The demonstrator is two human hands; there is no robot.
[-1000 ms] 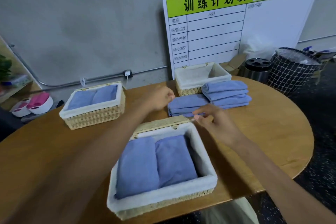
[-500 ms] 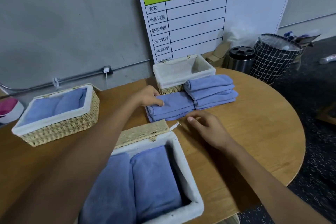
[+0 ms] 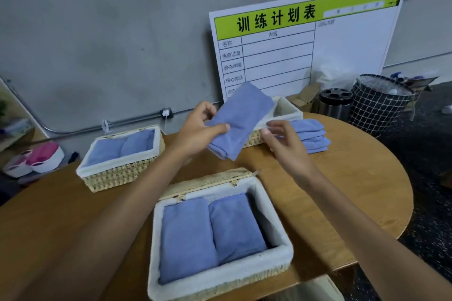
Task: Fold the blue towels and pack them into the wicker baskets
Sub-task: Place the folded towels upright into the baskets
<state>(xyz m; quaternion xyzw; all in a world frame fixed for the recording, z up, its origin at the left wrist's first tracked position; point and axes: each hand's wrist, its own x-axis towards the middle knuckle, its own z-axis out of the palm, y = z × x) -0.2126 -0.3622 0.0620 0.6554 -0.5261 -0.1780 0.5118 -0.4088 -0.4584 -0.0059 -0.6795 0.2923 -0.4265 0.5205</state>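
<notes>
Head view: nearest you sat the wicker basket (image 3: 220, 273) packed with two towels. Above the counter (image 3: 342, 178), your left hand (image 3: 195, 134) gripped a folded blue towel (image 3: 241, 120); your right hand (image 3: 283, 144) hovered beside, fingers relaxed.

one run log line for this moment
step: packing | left hand: holds folded towel aloft | right hand: open, beside it | near basket: two towels | far basket: looks empty
</notes>
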